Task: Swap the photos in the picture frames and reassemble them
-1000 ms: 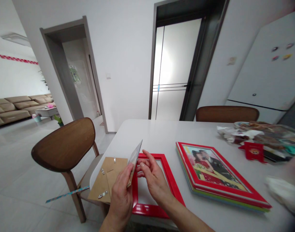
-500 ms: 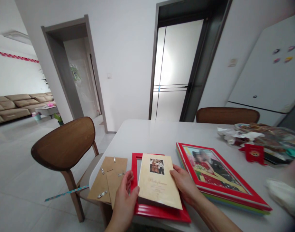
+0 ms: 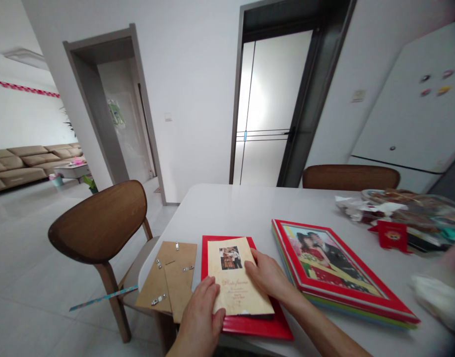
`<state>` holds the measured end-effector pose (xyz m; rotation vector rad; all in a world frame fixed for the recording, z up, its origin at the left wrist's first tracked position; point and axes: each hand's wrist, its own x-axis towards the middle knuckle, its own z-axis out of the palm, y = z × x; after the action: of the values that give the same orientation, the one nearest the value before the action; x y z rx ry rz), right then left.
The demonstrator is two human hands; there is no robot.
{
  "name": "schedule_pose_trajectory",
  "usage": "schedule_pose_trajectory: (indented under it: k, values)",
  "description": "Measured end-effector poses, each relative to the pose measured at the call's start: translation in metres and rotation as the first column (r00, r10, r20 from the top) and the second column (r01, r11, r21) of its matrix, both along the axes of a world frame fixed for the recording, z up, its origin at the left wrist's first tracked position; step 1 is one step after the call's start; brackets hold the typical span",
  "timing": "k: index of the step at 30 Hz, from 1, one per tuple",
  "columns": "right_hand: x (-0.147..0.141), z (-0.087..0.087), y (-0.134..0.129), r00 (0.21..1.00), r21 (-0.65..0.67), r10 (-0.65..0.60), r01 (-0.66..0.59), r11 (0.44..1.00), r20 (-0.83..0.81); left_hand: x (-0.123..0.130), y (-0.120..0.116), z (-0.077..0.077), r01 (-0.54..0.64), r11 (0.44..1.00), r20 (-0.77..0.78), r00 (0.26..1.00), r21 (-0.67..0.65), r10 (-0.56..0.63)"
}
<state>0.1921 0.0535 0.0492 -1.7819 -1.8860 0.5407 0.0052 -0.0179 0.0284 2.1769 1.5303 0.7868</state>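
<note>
A cream paper insert with a small photo and lettering lies flat over a red picture frame, covering the frame's opening. My left hand is at the insert's lower left edge, fingers curled at the side and thumb on the sheet's lower corner. On the opposite side, my right hand grips the insert's right edge, thumb on top and the other fingers mostly hidden. Left of the frame lies a brown backing board with metal clips and a stand flap, close to my left hand.
On the right rests a stack of frames topped by a red-framed couple picture. Behind it sit plastic bags and a red packet. A wooden chair stands left of the white table, whose near edge is close.
The insert has shifted left and settled over the frame opening. My left hand has moved right from beside the frame onto the insert's edge; my right hand has moved left with the sheet.
</note>
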Motion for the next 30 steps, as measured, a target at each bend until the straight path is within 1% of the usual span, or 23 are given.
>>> schedule_pose_trajectory:
  k: [3,6,9,12,14,15,17,19,21,22,24,26,27,29,30]
  values:
    - [-0.001,-0.003,-0.002,0.986,0.006,-0.05,0.05,0.999,0.157,0.002,0.0,0.007,0.013,1.0,-0.121,0.992,-0.011,-0.014]
    - [-0.003,-0.005,-0.004,0.958,0.014,-0.07,0.069,0.998,0.279,0.005,0.001,0.012,0.039,0.999,-0.207,0.977,-0.015,-0.041]
    - [-0.006,-0.005,-0.007,0.932,0.02,-0.069,0.067,0.998,0.356,0.01,0.001,0.014,0.065,0.998,-0.231,0.971,-0.017,-0.067]
    - [-0.006,-0.005,-0.009,0.917,0.031,-0.073,0.066,0.997,0.392,0.011,0.0,0.016,0.089,0.995,-0.215,0.972,-0.037,-0.094]
    - [-0.004,-0.005,-0.011,0.913,0.057,-0.09,0.073,0.996,0.399,0.001,-0.001,0.019,0.101,0.994,-0.201,0.974,-0.049,-0.109]
    - [-0.003,-0.005,-0.011,0.912,0.075,-0.103,0.079,0.994,0.397,-0.008,-0.002,0.021,0.098,0.994,-0.198,0.975,-0.046,-0.105]
    - [-0.003,-0.003,-0.013,0.922,0.12,-0.107,0.067,0.991,0.372,-0.035,-0.004,0.025,0.056,0.998,-0.209,0.976,-0.032,-0.062]
    - [-0.011,0.0,-0.017,0.952,0.149,-0.029,-0.018,0.989,0.306,-0.067,-0.004,0.024,-0.027,0.999,-0.257,0.966,-0.033,0.018]
    - [-0.029,0.005,-0.025,0.968,0.183,0.121,-0.163,0.97,0.219,-0.097,-0.003,0.018,-0.124,0.991,-0.336,0.937,-0.052,0.1]
    - [-0.041,0.008,-0.029,0.963,0.198,0.201,-0.236,0.951,0.183,-0.11,-0.002,0.012,-0.17,0.984,-0.37,0.918,-0.044,0.142]
    - [-0.071,0.011,-0.041,0.934,0.226,0.326,-0.353,0.908,0.148,-0.128,0.002,-0.003,-0.221,0.975,-0.39,0.896,0.019,0.21]
    - [-0.102,0.01,-0.051,0.908,0.219,0.392,-0.417,0.882,0.151,-0.139,0.007,-0.02,-0.214,0.97,-0.36,0.901,0.116,0.242]
    - [-0.115,0.009,-0.056,0.899,0.203,0.406,-0.434,0.878,0.166,-0.144,0.009,-0.027,-0.202,0.965,-0.337,0.908,0.169,0.249]
    - [-0.133,0.005,-0.061,0.894,0.176,0.411,-0.44,0.88,0.18,-0.15,0.012,-0.036,-0.179,0.945,-0.29,0.921,0.274,0.259]
    - [-0.137,0.004,-0.062,0.9,0.171,0.405,-0.43,0.887,0.162,-0.153,0.013,-0.037,-0.167,0.931,-0.267,0.928,0.326,0.26]
